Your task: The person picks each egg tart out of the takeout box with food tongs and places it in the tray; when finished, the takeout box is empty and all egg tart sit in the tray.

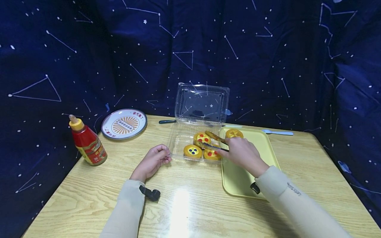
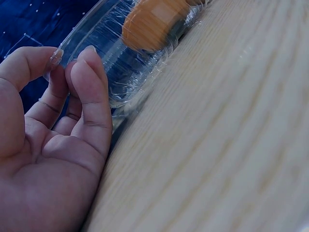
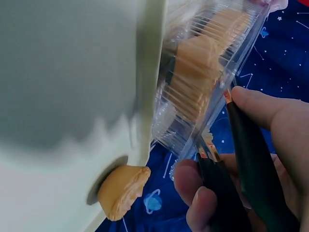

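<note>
A clear plastic clamshell box [image 1: 178, 140] stands on the table with its lid [image 1: 202, 102] tipped up at the back. Inside it sit a tart with blue dots [image 1: 192, 151] and two with red dots, one farther back [image 1: 202, 136] and one in front [image 1: 212, 154]. My left hand [image 1: 153, 161] pinches the box's left rim between thumb and fingers. From the right, my right hand [image 1: 242, 152] grips black-handled tongs [image 3: 253, 169]; their parted arms reach over the box to either side of the rear red-dotted tart. Another tart [image 1: 234, 133] lies on the yellow tray [image 1: 239, 185].
At the far left stands a red sauce bottle [image 1: 90, 145] with a yellow cap, near a round patterned plate [image 1: 107, 124]. A pale blue fork [image 1: 279, 133] lies beyond the tray. Behind the box is a dark handle [image 1: 167, 121]. A dark blue starry cloth [image 1: 253, 66] hangs at the back.
</note>
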A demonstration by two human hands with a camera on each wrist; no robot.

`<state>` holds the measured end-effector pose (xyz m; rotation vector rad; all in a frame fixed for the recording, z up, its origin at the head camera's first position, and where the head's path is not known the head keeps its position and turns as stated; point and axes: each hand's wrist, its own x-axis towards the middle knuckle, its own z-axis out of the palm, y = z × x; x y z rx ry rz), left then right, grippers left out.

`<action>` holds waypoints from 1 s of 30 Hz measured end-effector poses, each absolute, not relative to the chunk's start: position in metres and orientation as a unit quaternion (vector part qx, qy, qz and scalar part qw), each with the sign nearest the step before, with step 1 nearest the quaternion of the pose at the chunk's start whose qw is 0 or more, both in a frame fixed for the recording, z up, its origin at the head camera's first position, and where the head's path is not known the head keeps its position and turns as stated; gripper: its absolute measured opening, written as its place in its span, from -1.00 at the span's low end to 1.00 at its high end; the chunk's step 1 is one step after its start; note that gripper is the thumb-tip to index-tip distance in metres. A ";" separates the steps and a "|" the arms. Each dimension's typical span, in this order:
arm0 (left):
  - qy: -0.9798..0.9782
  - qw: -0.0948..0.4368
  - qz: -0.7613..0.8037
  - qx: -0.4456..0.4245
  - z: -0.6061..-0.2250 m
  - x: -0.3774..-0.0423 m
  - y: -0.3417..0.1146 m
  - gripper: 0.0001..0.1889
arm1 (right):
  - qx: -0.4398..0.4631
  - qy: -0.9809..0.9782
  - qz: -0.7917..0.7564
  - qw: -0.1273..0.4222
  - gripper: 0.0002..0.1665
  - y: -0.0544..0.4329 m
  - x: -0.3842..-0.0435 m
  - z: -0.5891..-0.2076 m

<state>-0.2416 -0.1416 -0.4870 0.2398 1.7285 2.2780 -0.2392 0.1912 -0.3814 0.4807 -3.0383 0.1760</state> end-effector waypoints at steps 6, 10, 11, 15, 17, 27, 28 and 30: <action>0.602 0.136 0.782 0.088 -0.488 -0.240 -0.141 -0.94 | 0.152 -0.987 0.053 0.008 -0.34 0.187 -0.240 -0.381; 0.598 0.136 0.785 0.088 -0.486 -0.240 -0.141 -0.94 | 0.144 -0.988 0.048 0.010 -0.35 0.189 -0.241 -0.378; 0.597 0.137 0.786 0.087 -0.486 -0.241 -0.141 -0.95 | 0.143 -0.989 0.048 0.010 -0.36 0.189 -0.241 -0.377; 0.596 0.137 0.787 0.084 -0.487 -0.242 -0.142 -0.96 | 0.144 -0.988 0.048 -0.002 -0.34 0.187 -0.242 -0.375; 0.598 0.136 0.785 0.085 -0.487 -0.242 -0.142 -0.95 | 0.144 -0.988 0.049 -0.007 -0.35 0.185 -0.243 -0.375; 0.602 0.138 0.781 0.095 -0.489 -0.241 -0.142 -0.93 | 0.149 -0.988 0.048 0.014 -0.42 0.183 -0.244 -0.384; 0.602 0.138 0.781 0.095 -0.489 -0.241 -0.142 -0.93 | 0.151 -0.987 0.046 0.019 -0.42 0.183 -0.244 -0.384; 0.602 0.138 0.781 0.094 -0.489 -0.242 -0.142 -0.92 | 0.158 -0.986 0.042 0.028 -0.41 0.184 -0.243 -0.384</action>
